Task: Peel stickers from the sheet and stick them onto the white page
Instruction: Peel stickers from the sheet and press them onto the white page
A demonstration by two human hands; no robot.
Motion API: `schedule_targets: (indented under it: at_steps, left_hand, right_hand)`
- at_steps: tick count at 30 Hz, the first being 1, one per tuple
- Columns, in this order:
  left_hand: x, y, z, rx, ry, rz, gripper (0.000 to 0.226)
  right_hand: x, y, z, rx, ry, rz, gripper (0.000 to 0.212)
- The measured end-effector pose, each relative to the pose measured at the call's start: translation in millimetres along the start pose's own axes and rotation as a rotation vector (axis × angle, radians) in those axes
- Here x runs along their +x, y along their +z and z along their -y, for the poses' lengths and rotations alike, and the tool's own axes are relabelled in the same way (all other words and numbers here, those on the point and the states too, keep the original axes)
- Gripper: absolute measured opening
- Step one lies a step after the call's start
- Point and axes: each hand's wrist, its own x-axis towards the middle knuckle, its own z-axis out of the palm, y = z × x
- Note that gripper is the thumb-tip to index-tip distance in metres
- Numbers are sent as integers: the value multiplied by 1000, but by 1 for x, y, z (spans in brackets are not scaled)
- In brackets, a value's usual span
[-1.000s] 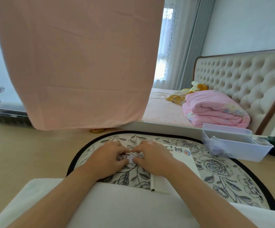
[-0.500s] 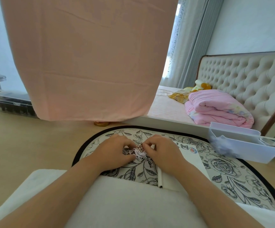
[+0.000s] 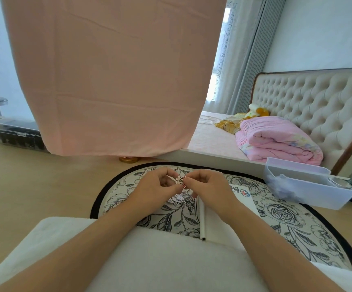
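My left hand (image 3: pixel 154 190) and my right hand (image 3: pixel 207 189) meet over the flowered mat (image 3: pixel 276 220), fingers curled. Between the fingertips is a small cartoon sticker (image 3: pixel 180 180), pinched by both hands and lifted off the mat. Under the hands lies a piece of the sticker sheet (image 3: pixel 176 199), partly hidden. The white page (image 3: pixel 242 199) lies under my right wrist, with two stickers (image 3: pixel 244 193) on its far corner. A white rolled stick (image 3: pixel 202 220) lies along the page's left edge.
A pale plastic bin (image 3: pixel 310 192) stands at the mat's right side. A white cushion (image 3: pixel 149 260) lies under my forearms. A pink cloth (image 3: pixel 112 76) hangs ahead, and a bed with a folded pink quilt (image 3: pixel 276 144) is behind. A clear box (image 3: pixel 15 135) sits far left.
Both hands have risen from the mat and drawn a small sticker up between the fingertips. The view has shifted slightly.
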Motion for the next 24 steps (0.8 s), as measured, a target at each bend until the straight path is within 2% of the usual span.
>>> schedule_targets:
  at_steps: [3,8,20,24]
  left_hand:
    - [-1,1,-1,27,8,8,15]
    - [-3,4,-4,78,38,-27,2]
    - [-1,32,-32,200,107,-21,10]
    - [14,56,-44,266,136,-7,10]
  right_hand:
    - [-1,-2,1,27,-9,-9,3]
    - [0,-5,-3,-79,-85,7,8]
    - [-13,-49,-4,-578,-304,-129,7]
    - [-12,-73,-16,-572,-322,-224,8]
